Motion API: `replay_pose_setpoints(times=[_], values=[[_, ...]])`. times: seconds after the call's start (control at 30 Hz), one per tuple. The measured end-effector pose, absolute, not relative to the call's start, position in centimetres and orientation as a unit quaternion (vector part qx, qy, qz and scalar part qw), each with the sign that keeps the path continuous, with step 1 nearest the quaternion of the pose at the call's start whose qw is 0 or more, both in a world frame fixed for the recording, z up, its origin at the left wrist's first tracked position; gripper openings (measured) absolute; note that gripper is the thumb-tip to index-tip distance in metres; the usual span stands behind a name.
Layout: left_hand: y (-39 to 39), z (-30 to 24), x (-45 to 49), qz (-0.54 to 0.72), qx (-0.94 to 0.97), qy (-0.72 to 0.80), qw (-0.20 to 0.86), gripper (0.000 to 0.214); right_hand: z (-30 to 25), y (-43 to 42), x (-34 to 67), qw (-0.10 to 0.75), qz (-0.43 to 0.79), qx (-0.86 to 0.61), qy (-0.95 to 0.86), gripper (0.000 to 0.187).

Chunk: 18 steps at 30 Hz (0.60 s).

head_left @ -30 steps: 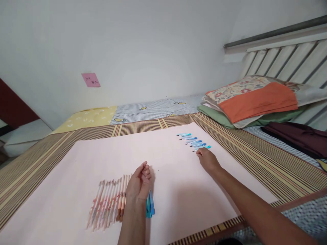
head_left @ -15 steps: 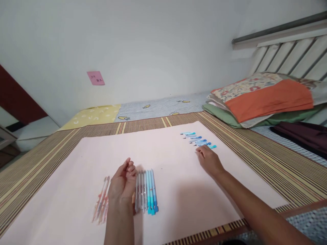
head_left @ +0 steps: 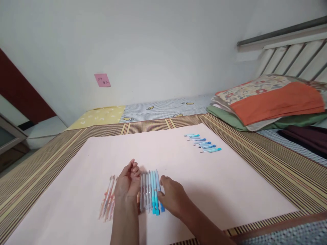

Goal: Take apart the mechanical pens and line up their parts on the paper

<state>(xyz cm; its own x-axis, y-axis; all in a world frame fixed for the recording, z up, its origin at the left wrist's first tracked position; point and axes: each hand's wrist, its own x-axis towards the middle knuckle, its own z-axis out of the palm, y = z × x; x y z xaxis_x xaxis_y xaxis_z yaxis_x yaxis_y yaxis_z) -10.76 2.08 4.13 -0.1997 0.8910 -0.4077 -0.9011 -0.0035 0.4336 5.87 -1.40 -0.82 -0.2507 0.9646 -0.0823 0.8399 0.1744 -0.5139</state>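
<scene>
A row of pens lies on a pale pink sheet (head_left: pixel 76 163) in front of me: pink ones (head_left: pixel 108 197) at the left, clear and blue ones (head_left: pixel 151 190) at the right. My left hand (head_left: pixel 127 183) stands edge-down across the middle of the row, fingers loosely curled, holding nothing that I can see. My right hand (head_left: pixel 172 195) rests against the right side of the blue pens, thumb touching the outermost one. A second, smaller row of blue pens (head_left: pixel 203 143) lies at the sheet's far right, away from both hands.
The pink sheet lies on a striped mat (head_left: pixel 268 163) over a bed. Folded orange, floral and green bedding (head_left: pixel 268 102) is stacked at the back right, dark cloth (head_left: pixel 306 136) beside it. A pink note (head_left: pixel 102 80) sticks to the white wall.
My right hand left the far row of blue pens and came back to the near row's right side. My left hand shifted left along the row, uncovering the clear and blue pens.
</scene>
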Motion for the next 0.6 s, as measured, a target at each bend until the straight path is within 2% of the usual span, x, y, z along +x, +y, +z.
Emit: replay_pose_setpoints(times=[0.3,0.43,0.53,0.6], values=[[2.4,3.0,-9.9,0.704,0.02,0.326,0.63,0.015,-1.1,-1.1,6.4,0.096,0.173,-0.627,-0.754,0.018],[2.6,1.8,-9.0,0.698,0.132,0.406,0.575,0.007,-0.4,-0.3,8.6,0.217,0.281,-0.606,-0.712,0.01],[2.6,1.2,-8.4,0.647,0.297,0.515,0.478,0.024,1.0,0.7,11.1,0.327,0.404,-0.532,-0.668,0.006],[2.5,1.0,-7.9,0.592,0.399,0.551,0.432,0.031,1.9,1.3,12.7,0.366,0.456,-0.505,-0.635,0.008]])
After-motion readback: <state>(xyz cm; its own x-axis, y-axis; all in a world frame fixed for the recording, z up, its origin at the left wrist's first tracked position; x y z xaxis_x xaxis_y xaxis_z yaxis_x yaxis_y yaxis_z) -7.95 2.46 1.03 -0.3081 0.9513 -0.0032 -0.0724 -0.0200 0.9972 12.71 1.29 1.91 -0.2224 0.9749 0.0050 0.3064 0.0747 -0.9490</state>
